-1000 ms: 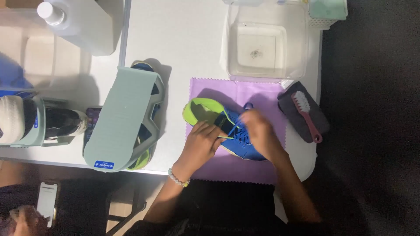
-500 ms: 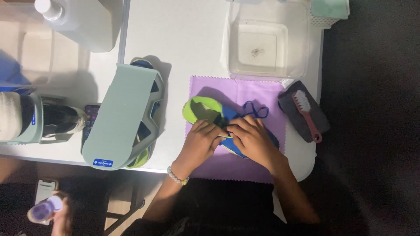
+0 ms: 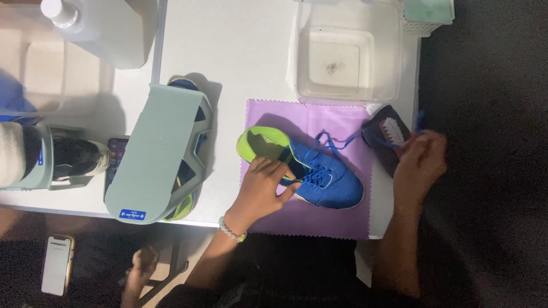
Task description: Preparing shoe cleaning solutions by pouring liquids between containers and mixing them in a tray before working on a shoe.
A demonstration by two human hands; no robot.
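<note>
Shoe (image 3: 311, 171): blue with a lime heel, lying on the purple cloth (image 3: 319, 214), toe towards the person, heel towards the table's centre. The cloth reaches the near table (image 3: 245, 63) edge and stops just short of the right edge.

Left hand (image 3: 264, 188): fingers curled on the shoe's near side at the tongue, pinning it to the cloth.

Right hand (image 3: 419, 159): out past the right table edge, closed on the blue lace (image 3: 342, 141), which runs taut from the eyelets across the cloth to that hand. The hand partly covers the dark brush holder (image 3: 381, 140) with its white-bristled brush (image 3: 393, 130), which sits at the right edge.

Surroundings: a clear tub (image 3: 345, 54) touches the cloth's far edge. A grey-green shoe stand (image 3: 157, 154) with a second shoe under it stands left of the cloth, a bare strip of table between them. A white bottle (image 3: 97, 25) is at the far left. A phone (image 3: 57, 263) and another person's hand (image 3: 137, 271) are below the near edge, at left.

Open room: bare tabletop far of the shoe, between stand and tub; dark floor to the right.
</note>
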